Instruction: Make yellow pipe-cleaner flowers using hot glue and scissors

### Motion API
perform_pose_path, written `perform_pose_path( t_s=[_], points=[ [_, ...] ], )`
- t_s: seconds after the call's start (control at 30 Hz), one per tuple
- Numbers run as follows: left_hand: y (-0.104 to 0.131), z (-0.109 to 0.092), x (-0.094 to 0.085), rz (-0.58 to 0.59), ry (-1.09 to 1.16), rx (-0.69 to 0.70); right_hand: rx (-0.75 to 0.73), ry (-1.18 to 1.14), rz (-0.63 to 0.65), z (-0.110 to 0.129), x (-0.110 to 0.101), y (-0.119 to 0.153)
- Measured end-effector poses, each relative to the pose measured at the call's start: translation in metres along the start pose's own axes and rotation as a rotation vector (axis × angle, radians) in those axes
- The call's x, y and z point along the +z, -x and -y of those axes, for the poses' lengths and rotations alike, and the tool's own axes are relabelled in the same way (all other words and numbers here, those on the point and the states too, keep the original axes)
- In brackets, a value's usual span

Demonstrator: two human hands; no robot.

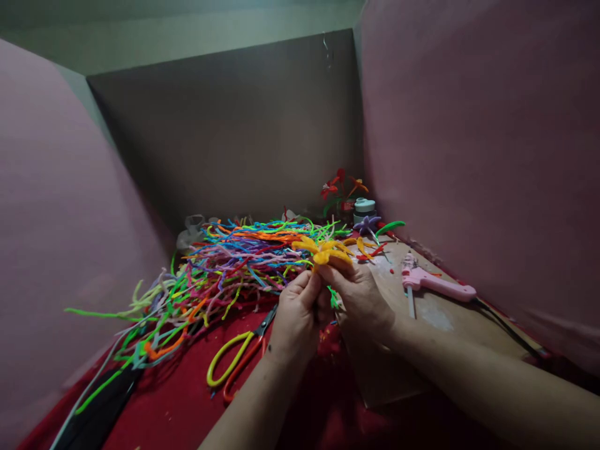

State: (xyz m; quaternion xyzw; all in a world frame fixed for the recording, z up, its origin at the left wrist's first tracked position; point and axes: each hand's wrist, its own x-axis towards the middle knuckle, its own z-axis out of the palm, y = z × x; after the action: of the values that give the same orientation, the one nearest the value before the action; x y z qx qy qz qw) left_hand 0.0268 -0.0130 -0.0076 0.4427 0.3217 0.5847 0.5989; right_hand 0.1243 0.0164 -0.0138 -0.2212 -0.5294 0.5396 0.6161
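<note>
- Center of the frame: the left hand [300, 306] and right hand [359, 297] pinch the base of a yellow flower [323, 253], fingers close together.
- Lower left of center: scissors [241, 356] beside a colorful stem pile [244, 256].
- Right: pink glue gun [435, 283] on a board [394, 262].

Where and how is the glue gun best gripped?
Probably by the handle, coming from the right: the glue gun lies on the board, handle pointing right, away from the nozzle and glue stick. The cord trails off the handle's end.
</note>
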Motion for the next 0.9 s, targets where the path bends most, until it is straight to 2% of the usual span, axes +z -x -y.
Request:
perform_pose_path(
  t_s=[0.1,0.17,0.3,0.37,0.43,0.53,0.6,0.67,0.73,0.83,0.9],
  points=[
    [0.000,-0.003,-0.002,0.108,0.224,-0.134,0.036,-0.037,-0.002,0.001,-0.002,-0.002],
    [0.001,-0.006,-0.006,0.197,0.292,-0.200,0.062,-0.103,0.078,0.004,-0.005,-0.004],
    [0.005,-0.012,-0.010,0.361,0.350,-0.281,0.128,-0.210,0.339,0.012,-0.011,-0.006],
    [0.006,-0.014,-0.009,0.362,0.311,-0.290,0.159,-0.227,0.351,0.014,-0.013,-0.007],
    [0.007,-0.015,-0.005,0.267,0.147,-0.215,0.144,-0.219,0.227,0.014,-0.012,-0.007],
    [0.008,-0.011,-0.002,-0.013,-0.303,0.093,0.070,-0.177,0.072,0.009,-0.010,-0.006],
    [0.009,-0.007,-0.003,-0.179,-0.545,0.320,0.024,-0.159,0.049,0.006,-0.008,-0.005],
    [0.009,-0.003,-0.005,-0.235,-0.607,0.397,0.014,-0.141,0.054,0.005,-0.006,-0.005],
    [0.007,-0.002,-0.007,-0.180,-0.486,0.278,0.028,-0.114,0.090,0.006,-0.007,-0.005],
    [0.003,-0.007,-0.009,-0.013,-0.156,0.009,0.041,-0.070,0.172,0.008,-0.011,-0.006],
    [0.002,-0.011,-0.009,0.098,0.002,-0.093,0.032,-0.049,0.210,0.010,-0.014,-0.007]
  ],
)
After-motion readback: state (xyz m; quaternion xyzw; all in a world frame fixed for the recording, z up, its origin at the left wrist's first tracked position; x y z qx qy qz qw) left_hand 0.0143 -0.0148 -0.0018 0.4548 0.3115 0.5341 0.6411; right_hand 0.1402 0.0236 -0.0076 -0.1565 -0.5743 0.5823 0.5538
